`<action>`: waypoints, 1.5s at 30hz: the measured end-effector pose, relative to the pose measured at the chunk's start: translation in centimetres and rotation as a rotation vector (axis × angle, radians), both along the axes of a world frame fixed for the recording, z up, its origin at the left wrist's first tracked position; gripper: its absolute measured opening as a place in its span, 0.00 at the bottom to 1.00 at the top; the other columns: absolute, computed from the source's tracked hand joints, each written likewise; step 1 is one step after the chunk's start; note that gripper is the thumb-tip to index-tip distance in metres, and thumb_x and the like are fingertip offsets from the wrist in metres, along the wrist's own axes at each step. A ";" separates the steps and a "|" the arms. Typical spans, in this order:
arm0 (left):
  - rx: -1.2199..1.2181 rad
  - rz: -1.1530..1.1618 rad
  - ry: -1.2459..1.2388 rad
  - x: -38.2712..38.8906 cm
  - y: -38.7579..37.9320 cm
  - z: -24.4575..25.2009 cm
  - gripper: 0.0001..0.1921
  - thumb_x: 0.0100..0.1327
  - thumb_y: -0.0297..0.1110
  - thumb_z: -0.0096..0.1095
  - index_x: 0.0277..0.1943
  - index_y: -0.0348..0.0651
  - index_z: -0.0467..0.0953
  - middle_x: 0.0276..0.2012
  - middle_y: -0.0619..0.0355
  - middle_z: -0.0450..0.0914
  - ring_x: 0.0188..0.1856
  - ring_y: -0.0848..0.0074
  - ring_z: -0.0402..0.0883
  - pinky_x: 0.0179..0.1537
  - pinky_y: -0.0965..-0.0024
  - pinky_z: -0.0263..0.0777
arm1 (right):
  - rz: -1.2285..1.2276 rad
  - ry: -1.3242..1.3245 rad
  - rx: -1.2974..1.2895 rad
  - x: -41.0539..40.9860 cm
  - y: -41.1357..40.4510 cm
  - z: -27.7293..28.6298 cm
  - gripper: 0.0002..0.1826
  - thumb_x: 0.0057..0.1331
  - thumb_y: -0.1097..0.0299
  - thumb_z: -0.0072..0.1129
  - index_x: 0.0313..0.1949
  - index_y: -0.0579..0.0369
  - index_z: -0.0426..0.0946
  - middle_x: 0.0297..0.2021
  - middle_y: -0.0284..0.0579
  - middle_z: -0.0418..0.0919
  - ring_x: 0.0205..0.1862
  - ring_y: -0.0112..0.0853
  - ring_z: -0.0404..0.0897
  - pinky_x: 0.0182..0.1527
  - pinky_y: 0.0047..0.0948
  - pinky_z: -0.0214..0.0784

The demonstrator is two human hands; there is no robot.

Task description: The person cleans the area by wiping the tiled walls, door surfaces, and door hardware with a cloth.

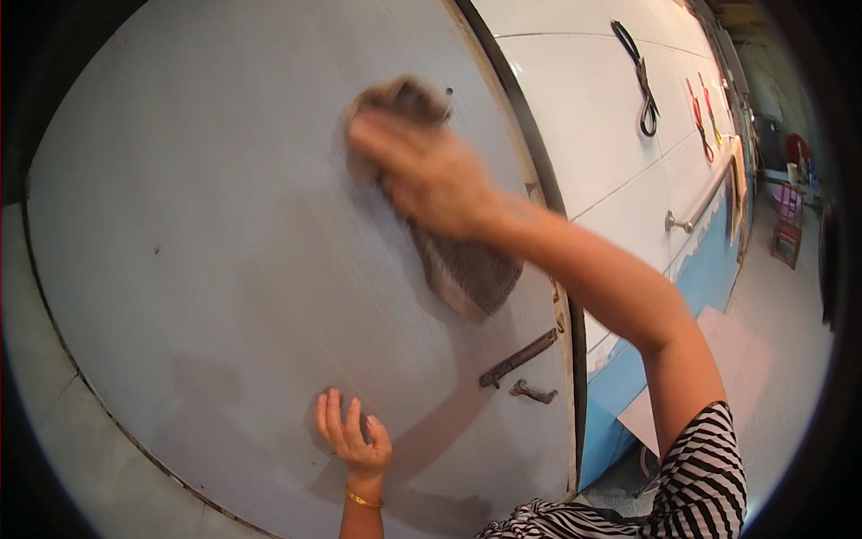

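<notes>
A grey door panel (269, 269) fills most of the view. High on it, my right hand (431, 168), blurred, presses a brown-grey cloth (471, 269) to the surface; part of the cloth hangs down below the hand. My left hand (353, 431), with a gold bangle (363, 500) at the wrist, is at the lower middle, fingers apart and empty, close to the door; whether it touches the panel I cannot tell. Near the door's right edge are a rusty metal slide bolt (518, 358) and, just below it, a metal pull handle (533, 392).
Right of the dark door frame (532, 135), black-handled scissors (640, 81) and red-handled tools (700, 121) hang on a white tiled wall (572, 87). A metal rail (680, 222) is fixed lower. Far right stands a small brown chair (786, 239) on the floor.
</notes>
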State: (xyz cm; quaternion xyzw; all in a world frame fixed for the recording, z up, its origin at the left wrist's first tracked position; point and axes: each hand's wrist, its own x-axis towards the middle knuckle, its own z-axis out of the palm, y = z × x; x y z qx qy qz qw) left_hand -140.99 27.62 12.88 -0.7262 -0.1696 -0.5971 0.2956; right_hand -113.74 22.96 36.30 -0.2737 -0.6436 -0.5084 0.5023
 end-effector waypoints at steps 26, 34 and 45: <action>0.029 0.313 0.007 -0.5 1.7 -1.6 0.21 0.60 0.42 0.48 0.55 0.50 0.75 0.61 0.42 0.65 0.66 0.54 0.57 0.68 0.50 0.36 | -0.104 -0.260 -0.008 -7.9 2.2 3.8 0.33 0.51 0.74 0.52 0.60 0.48 0.65 0.60 0.48 0.67 0.63 0.40 0.64 0.62 0.40 0.58; 0.034 0.329 0.016 -0.2 2.0 -1.8 0.20 0.61 0.44 0.47 0.55 0.54 0.75 0.60 0.44 0.66 0.64 0.54 0.61 0.69 0.50 0.36 | -0.079 0.066 0.159 -8.9 4.9 21.0 0.22 0.62 0.68 0.40 0.54 0.65 0.64 0.51 0.61 0.70 0.58 0.48 0.66 0.61 0.40 0.55; -0.016 0.252 0.020 0.0 2.0 -1.7 0.21 0.59 0.41 0.50 0.56 0.53 0.73 0.60 0.43 0.65 0.62 0.51 0.62 0.64 0.45 0.44 | 0.105 -0.178 0.039 -21.0 6.5 8.8 0.24 0.57 0.69 0.50 0.55 0.55 0.66 0.60 0.49 0.67 0.50 0.46 0.75 0.48 0.40 0.70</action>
